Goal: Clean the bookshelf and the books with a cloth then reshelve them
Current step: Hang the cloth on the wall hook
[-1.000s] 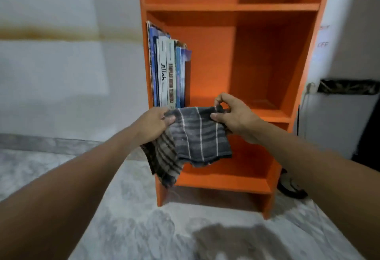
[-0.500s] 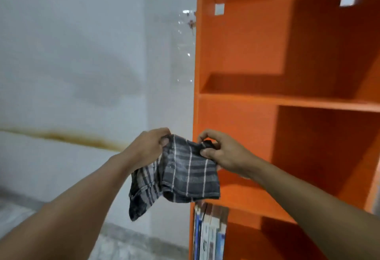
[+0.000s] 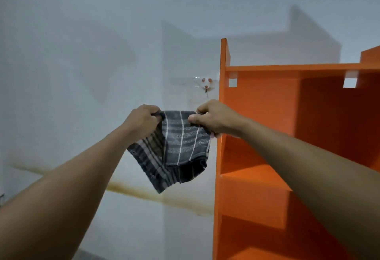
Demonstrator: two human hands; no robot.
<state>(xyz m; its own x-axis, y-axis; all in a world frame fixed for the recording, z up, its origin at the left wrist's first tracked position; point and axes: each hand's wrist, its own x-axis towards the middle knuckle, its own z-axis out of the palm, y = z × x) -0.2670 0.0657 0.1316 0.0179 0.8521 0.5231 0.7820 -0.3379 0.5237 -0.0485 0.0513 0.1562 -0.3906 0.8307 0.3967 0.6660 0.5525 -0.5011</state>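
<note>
Head view: the only camera here, looking up along the left side of the bookshelf (image 3: 257,103), both arms stretched out in front.
Left hand (image 3: 141,120): fingers curled round the top left corner of the cloth (image 3: 181,146), which is bunched in the fist.
Right hand (image 3: 213,120): pinching the top right corner with the thumb on the front face, right beside the shelf's left side panel.
Cloth spot: hanging in the air between the two hands, just left of the bookshelf. It's doubled over on itself, with the lower corner dangling.
Books: not in view, so can't say where they are.
Step in hand: my guess is getting the cloth folded into a pad before wiping the upper shelves.
Doing it well: I'd fold it flat with a clean face out, start at the top board (image 3: 298,67) and work down so dust drops onto shelves not yet wiped. Don't skip the back corners.
Cloth feel: soft woven stuff, dark grey with thin pale stripes, limp, drapes easily.
Shelf feel: smooth flat orange panels with hard square edges, and square notches cut at the back near the top.
Around: pale wall (image 3: 82,54) with a brownish stain band (image 3: 127,187), plus a small stick-on hook (image 3: 206,84) just left of the shelf.
</note>
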